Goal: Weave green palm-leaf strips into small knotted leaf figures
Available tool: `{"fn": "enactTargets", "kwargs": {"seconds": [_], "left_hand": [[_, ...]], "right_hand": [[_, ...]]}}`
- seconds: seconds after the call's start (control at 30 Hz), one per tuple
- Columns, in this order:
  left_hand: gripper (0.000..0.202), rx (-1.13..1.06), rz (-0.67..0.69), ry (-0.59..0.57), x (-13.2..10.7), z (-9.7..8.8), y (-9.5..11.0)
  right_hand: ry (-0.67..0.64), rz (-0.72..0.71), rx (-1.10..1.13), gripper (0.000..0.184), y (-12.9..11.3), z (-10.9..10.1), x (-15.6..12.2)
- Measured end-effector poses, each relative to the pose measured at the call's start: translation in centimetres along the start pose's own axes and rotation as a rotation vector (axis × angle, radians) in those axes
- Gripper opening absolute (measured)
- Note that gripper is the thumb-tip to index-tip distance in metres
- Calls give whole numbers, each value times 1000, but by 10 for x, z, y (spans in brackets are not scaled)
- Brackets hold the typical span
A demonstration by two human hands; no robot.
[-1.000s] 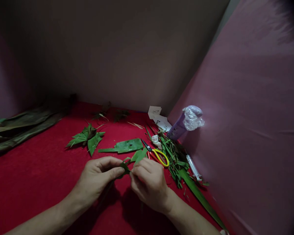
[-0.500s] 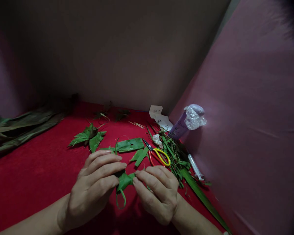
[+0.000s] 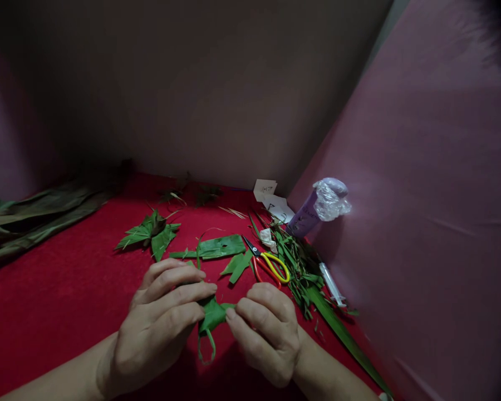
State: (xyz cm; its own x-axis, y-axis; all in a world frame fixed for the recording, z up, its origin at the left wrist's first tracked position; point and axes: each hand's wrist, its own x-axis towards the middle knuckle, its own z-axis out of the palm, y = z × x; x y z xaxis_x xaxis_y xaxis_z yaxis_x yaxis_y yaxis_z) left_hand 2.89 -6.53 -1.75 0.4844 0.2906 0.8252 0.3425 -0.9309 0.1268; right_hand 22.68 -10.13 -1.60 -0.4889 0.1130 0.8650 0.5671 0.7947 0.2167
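Note:
Between my two hands is a folded green leaf (image 3: pixel 212 316), with a thin curled strip (image 3: pixel 207 352) hanging from its lower edge in a loop. My left hand (image 3: pixel 165 323) is closed on the leaf's left side, its fingers covering much of it. The thumb and forefinger of my right hand (image 3: pixel 267 334) pinch the leaf's right end. Just beyond my right hand lie scissors (image 3: pixel 271 266) with one red and one yellow handle. A cut leaf piece (image 3: pixel 223 248) and a smaller leaf scrap (image 3: pixel 237 267) lie past my fingertips on the red cloth (image 3: pixel 67 312).
A leaf shape (image 3: pixel 150 234) lies at the left, with long dark leaves (image 3: pixel 45 217) further left. To the right are green scraps (image 3: pixel 296 267), a syringe (image 3: pixel 333 285), a purple container with plastic wrap (image 3: pixel 307 217) and white papers (image 3: pixel 278 206). A pink wall (image 3: pixel 434 223) borders the right side.
My right hand has shifted slightly down and left, still pinching the leaf's end. The hanging loop has dropped a little; the other things stay put.

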Motion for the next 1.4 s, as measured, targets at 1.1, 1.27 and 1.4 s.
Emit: {"fn": "enactTargets", "kwargs": {"seconds": [1.1, 1.27, 1.4], "left_hand": [[14, -611, -552, -245, 8, 13, 2], [19, -832, -1073, -313, 9, 16, 2], [24, -936, -1266, -279, 9, 17, 3]], "right_hand": [[-212, 650, 481, 5, 2, 12, -5], [-326, 1034, 693, 11, 2, 10, 1], [-363, 1173, 783, 10, 3, 10, 1]]}}
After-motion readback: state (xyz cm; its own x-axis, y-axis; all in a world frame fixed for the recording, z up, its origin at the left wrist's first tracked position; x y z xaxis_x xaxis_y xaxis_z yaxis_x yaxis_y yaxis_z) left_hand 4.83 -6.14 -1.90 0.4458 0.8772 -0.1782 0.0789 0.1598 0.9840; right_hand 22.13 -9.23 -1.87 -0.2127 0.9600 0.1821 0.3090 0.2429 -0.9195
